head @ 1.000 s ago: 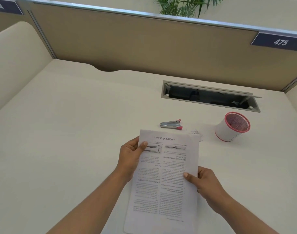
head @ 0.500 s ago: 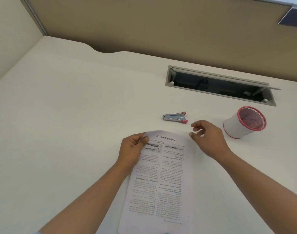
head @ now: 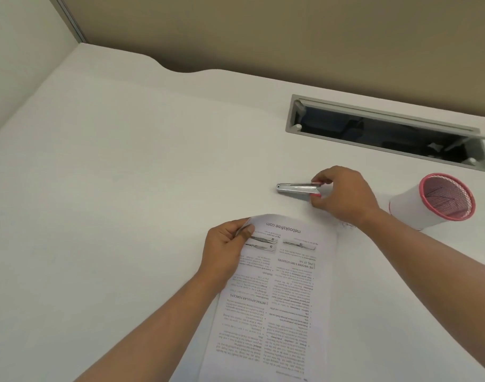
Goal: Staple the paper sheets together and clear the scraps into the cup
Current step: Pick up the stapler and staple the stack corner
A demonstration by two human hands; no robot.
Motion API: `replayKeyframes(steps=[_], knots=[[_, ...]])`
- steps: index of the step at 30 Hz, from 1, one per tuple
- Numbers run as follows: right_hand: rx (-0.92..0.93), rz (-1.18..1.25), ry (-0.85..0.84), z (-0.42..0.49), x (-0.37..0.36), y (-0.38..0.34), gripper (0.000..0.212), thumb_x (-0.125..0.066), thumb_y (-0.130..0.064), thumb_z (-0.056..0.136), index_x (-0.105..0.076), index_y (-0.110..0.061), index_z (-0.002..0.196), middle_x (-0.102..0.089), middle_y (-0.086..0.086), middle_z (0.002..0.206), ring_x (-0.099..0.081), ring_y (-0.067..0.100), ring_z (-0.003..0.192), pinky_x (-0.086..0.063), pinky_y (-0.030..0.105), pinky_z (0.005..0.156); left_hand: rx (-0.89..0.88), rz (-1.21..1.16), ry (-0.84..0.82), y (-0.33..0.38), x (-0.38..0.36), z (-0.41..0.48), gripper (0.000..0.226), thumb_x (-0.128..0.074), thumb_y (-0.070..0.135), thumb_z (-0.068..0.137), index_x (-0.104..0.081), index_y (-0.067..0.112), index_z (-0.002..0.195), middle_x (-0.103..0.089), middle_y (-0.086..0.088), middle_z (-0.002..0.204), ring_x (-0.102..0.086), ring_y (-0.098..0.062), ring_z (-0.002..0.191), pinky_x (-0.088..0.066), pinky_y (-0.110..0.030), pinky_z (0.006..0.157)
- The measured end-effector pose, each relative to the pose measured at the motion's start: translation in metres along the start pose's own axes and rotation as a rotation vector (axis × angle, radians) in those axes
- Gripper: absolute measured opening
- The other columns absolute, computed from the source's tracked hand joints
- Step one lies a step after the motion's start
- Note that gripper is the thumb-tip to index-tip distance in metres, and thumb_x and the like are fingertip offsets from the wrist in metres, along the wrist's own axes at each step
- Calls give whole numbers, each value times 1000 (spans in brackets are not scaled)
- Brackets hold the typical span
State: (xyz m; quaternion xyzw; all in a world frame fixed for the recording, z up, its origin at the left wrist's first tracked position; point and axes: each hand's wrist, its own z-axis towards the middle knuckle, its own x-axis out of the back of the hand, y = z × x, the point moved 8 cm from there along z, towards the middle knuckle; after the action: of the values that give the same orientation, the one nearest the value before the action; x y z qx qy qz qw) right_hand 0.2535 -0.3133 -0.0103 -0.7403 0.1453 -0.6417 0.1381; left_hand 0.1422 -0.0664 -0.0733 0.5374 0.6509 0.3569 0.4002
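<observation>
we pinch stapler [head: 296,188] by its 3 o'clock end with right hand [head: 343,197]; long axis runs 9 to 3. left hand [head: 224,249] grips paper sheets [head: 277,293] by far corner, 7 o'clock from stapler.

Stapler [head: 297,188]: we see bright, glossy metal.
Paper sheets [head: 277,293]: matt printed paper.
Cup [head: 412,209], right of the stapler: pink mesh lining, matt white wall.
Desk [head: 125,161]: smooth, matt.
</observation>
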Motion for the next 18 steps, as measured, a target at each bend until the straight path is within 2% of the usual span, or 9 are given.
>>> replayKeyframes(steps=[2,5,8,10,13,15,18], knots=[[9,121,76,-3,11,-4,24,-77,-28,71,-70,-25,94,-67,-7,95,-60,13,89,-53,33,80,-2,-1,-7,1,-1,-1,18,-65,11,96,-79,12,108,-80,-10,99,-75,-30,98,-59,-49,92],[-50,529,145,-8,25,-7,27,-80,-16,73,-68,-17,97,-70,-6,95,-67,8,90,-56,29,84,-4,-1,-18,1,-1,-1,19,-65,12,96,-78,12,109,-80,-10,100,-75,-30,98,-59,-48,91],[-87,1032,107,-18,33,-19,27,-74,-2,79,-65,-14,101,-73,12,102,-70,28,99,-55,38,94,-6,-15,-22,2,-1,-2,18,-65,12,95,-78,13,109,-80,-11,100,-75,-30,97,-60,-48,90],[-46,1163,40,-26,36,-35,26,-70,2,82,-65,-14,102,-73,15,99,-71,30,95,-55,40,89,-12,-18,-20,2,0,-2,18,-66,11,95,-79,13,107,-80,-11,99,-76,-30,97,-60,-46,89],[144,925,-121,-37,29,-61,24,-73,-2,81,-69,-10,104,-74,6,89,-71,20,80,-58,29,76,-27,-33,-9,1,3,-1,14,-69,9,92,-79,11,102,-79,-15,99,-75,-33,94,-60,-47,86],[259,622,-213,-44,16,-73,27,-79,-20,78,-71,-19,103,-74,0,95,-70,24,83,-58,31,77,-26,-53,6,1,5,0,12,-72,6,90,-77,9,99,-79,-17,95,-76,-31,87,-61,-45,80],[392,306,-232,-52,3,-87,29,-79,-35,73,-70,-30,100,-66,-13,99,-63,9,82,-49,19,71,-27,-75,19,2,6,-1,12,-72,1,87,-76,11,93,-79,-14,88,-76,-27,80,-63,-39,72]])
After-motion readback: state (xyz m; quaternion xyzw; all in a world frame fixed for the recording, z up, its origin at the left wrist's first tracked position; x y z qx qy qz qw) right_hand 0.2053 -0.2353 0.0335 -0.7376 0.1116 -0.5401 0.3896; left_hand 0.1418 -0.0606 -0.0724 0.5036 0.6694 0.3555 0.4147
